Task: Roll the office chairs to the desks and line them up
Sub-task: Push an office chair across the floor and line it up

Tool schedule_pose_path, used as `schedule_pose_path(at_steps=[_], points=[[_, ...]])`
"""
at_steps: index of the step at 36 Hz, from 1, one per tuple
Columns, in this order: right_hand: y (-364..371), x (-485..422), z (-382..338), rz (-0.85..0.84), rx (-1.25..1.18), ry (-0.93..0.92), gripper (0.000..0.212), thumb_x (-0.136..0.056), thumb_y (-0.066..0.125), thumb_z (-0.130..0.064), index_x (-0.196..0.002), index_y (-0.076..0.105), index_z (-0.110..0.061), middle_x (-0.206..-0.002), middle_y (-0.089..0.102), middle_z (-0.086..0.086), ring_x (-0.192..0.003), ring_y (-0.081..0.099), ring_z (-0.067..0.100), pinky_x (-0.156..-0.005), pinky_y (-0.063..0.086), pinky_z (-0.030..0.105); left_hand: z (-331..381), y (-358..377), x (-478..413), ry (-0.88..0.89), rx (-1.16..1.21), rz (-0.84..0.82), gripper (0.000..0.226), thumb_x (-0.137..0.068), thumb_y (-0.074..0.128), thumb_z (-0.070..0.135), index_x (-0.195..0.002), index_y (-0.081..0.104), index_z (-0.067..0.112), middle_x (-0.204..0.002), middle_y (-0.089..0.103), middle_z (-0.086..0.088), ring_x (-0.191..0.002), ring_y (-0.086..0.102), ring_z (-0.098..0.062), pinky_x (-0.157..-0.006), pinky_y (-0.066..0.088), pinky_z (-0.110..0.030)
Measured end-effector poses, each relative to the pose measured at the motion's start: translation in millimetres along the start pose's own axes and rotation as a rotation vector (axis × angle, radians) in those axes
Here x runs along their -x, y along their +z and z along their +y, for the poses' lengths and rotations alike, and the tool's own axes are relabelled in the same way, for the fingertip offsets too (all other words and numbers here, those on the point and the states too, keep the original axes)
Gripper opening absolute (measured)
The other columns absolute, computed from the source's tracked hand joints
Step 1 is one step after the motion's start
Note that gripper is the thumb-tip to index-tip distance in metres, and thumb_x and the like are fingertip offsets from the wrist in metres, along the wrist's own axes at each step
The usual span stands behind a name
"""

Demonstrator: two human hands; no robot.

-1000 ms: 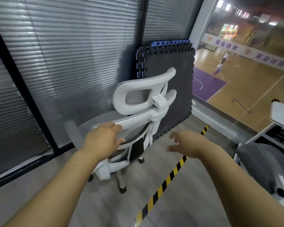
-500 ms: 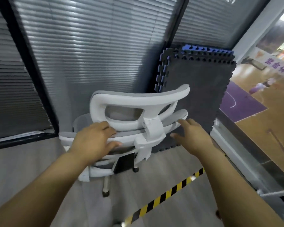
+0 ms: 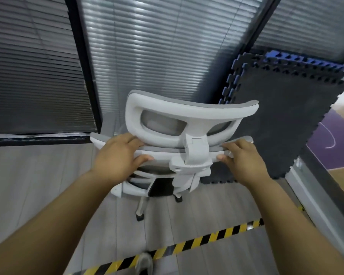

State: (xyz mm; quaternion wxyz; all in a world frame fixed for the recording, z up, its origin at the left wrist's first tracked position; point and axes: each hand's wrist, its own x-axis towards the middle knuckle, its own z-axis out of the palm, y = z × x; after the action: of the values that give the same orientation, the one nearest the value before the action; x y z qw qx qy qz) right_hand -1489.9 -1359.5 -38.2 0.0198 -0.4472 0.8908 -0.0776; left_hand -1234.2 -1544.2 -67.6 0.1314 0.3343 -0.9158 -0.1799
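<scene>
Both hands, the left hand (image 3: 115, 155) and right hand (image 3: 244, 157), curl around the backrest top of a white office chair (image 3: 187, 114) standing just beside leaning foam mats (image 3: 276, 120), where a hasty turn could snag a castor (image 3: 178, 199) and topple them.

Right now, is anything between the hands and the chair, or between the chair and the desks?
Nothing there: left hand and right hand grip the chair by its back. No desk shows, so that path cannot be judged. Mats lean close on its right.
</scene>
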Motion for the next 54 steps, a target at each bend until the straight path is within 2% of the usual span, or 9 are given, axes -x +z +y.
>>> schedule_pose_path(at_steps=[5,15,21,27,32,36,41,46,54], points=[[1,18,-26,-0.021,0.058,-0.004,0.043,-0.090,0.054,-0.046,-0.126,0.055,-0.021,-0.117,0.049,0.006,-0.114,0.038,0.027,-0.084,0.042,0.037,-20,-10,18,-0.012,0.002,0.023,0.052,-0.080,0.063,0.053,-0.112,0.065,0.012,-0.109,0.063,-0.006,-0.105,0.054,-0.029,-0.092,0.041,-0.037],[12,68,-118,-0.028,0.121,-0.077,0.048,-0.085,0.054,-0.054,-0.118,0.061,-0.019,-0.105,0.052,0.009,-0.105,0.044,0.028,-0.075,0.036,0.033,-95,-48,76,-0.014,0.030,0.080,0.075,-0.071,0.036,0.068,-0.108,0.066,0.010,-0.103,0.061,-0.008,-0.101,0.054,-0.033,-0.094,0.040,-0.045],[25,91,-179,0.012,0.138,-0.196,0.051,-0.078,0.060,-0.055,-0.102,0.068,-0.010,-0.091,0.059,0.019,-0.085,0.055,0.038,-0.062,0.034,0.032,-147,-75,118,-0.051,0.037,0.101,0.075,-0.071,0.034,0.070,-0.113,0.063,0.015,-0.105,0.059,-0.004,-0.106,0.050,-0.027,-0.094,0.037,-0.039],[33,104,-248,-0.027,0.183,-0.273,0.055,-0.083,0.050,-0.062,-0.117,0.061,-0.020,-0.106,0.057,0.010,-0.101,0.052,0.030,-0.068,0.032,0.030,-197,-101,170,-0.134,0.025,0.172,0.071,-0.072,0.035,0.068,-0.112,0.063,0.016,-0.111,0.059,-0.003,-0.112,0.047,-0.027,-0.095,0.036,-0.040],[40,109,-307,-0.030,0.191,-0.394,0.057,-0.081,0.049,-0.065,-0.116,0.061,-0.021,-0.106,0.058,0.007,-0.101,0.053,0.028,-0.069,0.033,0.030,-239,-123,220,-0.190,0.014,0.231,0.069,-0.076,0.038,0.066,-0.112,0.063,0.014,-0.109,0.060,-0.005,-0.108,0.049,-0.026,-0.094,0.039,-0.042],[51,109,-355,-0.013,0.164,-0.481,0.056,-0.079,0.054,-0.064,-0.112,0.065,-0.020,-0.101,0.061,0.010,-0.097,0.056,0.031,-0.069,0.036,0.031,-271,-137,260,-0.278,0.003,0.292,0.066,-0.078,0.038,0.066,-0.114,0.062,0.016,-0.109,0.058,-0.001,-0.108,0.048,-0.023,-0.095,0.037,-0.039],[63,103,-418,-0.047,0.122,-0.579,0.058,-0.078,0.054,-0.065,-0.114,0.063,-0.021,-0.108,0.059,0.008,-0.102,0.054,0.030,-0.078,0.044,0.035,-306,-155,308,-0.405,-0.014,0.377,0.065,-0.078,0.039,0.065,-0.113,0.063,0.015,-0.105,0.059,-0.002,-0.103,0.051,-0.026,-0.092,0.039,-0.041],[76,101,-484,-0.055,0.052,-0.713,0.055,-0.080,0.059,-0.059,-0.114,0.063,-0.017,-0.105,0.058,0.010,-0.101,0.053,0.032,-0.070,0.036,0.031,-324,-172,357,-0.561,-0.059,0.466,0.066,-0.078,0.038,0.064,-0.114,0.062,0.014,-0.107,0.059,-0.003,-0.103,0.049,-0.024,-0.092,0.037,-0.039],[94,99,-602,-0.148,0.004,-0.931,0.059,-0.081,0.057,-0.060,-0.121,0.059,-0.017,-0.116,0.052,0.008,-0.110,0.046,0.027,-0.082,0.043,0.036,-351,-192,432,-0.848,-0.154,0.605,0.066,-0.077,0.039,0.063,-0.110,0.065,0.012,-0.105,0.061,-0.008,-0.104,0.049,-0.030,-0.094,0.038,-0.043]])
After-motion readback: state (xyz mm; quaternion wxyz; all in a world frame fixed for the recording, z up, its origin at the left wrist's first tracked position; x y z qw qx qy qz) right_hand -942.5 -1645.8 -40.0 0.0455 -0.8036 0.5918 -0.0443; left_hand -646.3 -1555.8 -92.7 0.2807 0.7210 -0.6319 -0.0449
